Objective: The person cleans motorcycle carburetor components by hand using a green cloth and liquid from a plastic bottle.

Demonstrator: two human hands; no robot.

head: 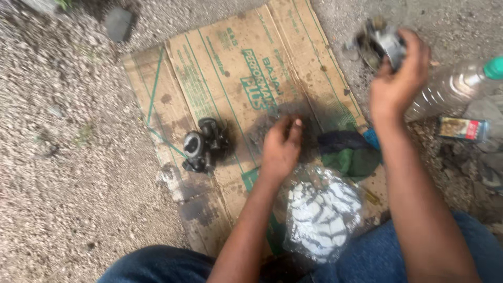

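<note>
My right hand (398,78) grips a grimy metal part (381,43), lifted beyond the cardboard sheet (220,68). My left hand (280,147) rests curled and empty on that cardboard, beside a black engine part (204,144).

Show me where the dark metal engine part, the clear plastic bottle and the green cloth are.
dark metal engine part (204,145), head view, middle of body
clear plastic bottle (445,91), head view, ribbed side
green cloth (356,161), head view, centre fold

Flattened brown cardboard sheet with green print (220,68), centre of frame, lying on gravel ground (63,157). Clear plastic bottle with green cap (456,86), upper right, lying on its side. Small printed box (463,128) just below it. Crumpled dark blue and green cloth (351,154), right of centre. Clear plastic bag of white pieces (319,215), lower centre.
</note>
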